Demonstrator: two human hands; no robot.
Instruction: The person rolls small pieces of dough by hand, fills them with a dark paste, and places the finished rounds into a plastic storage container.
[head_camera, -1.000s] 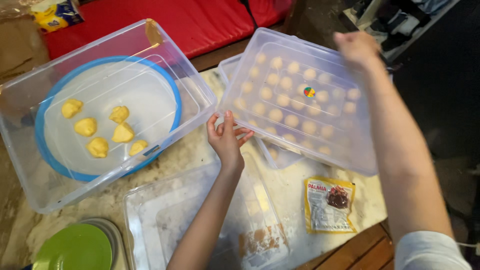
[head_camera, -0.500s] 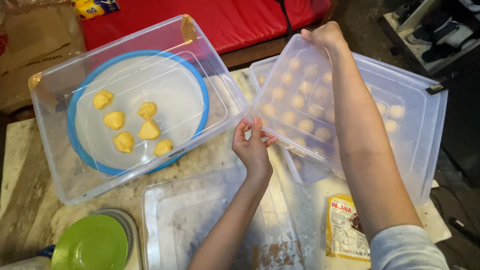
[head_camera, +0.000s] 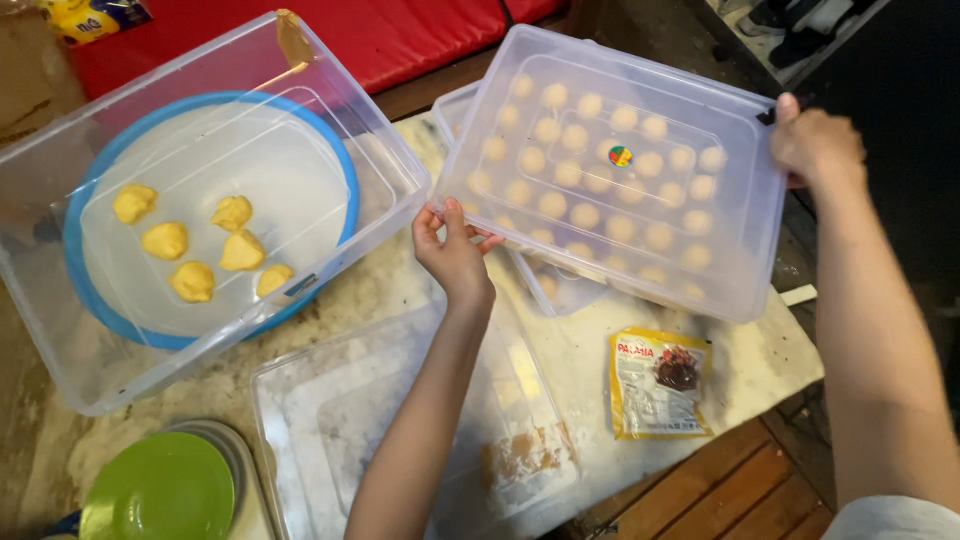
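My left hand (head_camera: 455, 250) pinches the near-left corner of the clear lid (head_camera: 620, 170); right hand (head_camera: 815, 145) is curled on its far-right edge. Lid sits tilted over a clear bin w/ dough balls (head_camera: 560, 205), right of centre. Left: bin w/ blue plate (head_camera: 90, 290) & yellow dough pieces (head_camera: 165, 240). Yellow packet (head_camera: 660, 385) on the surface, near right.

The lid (head_camera: 640, 190) is lying over the box of dough balls (head_camera: 560, 285); the bin (head_camera: 200, 200) is sitting left, the packet (head_camera: 660, 385) in front.
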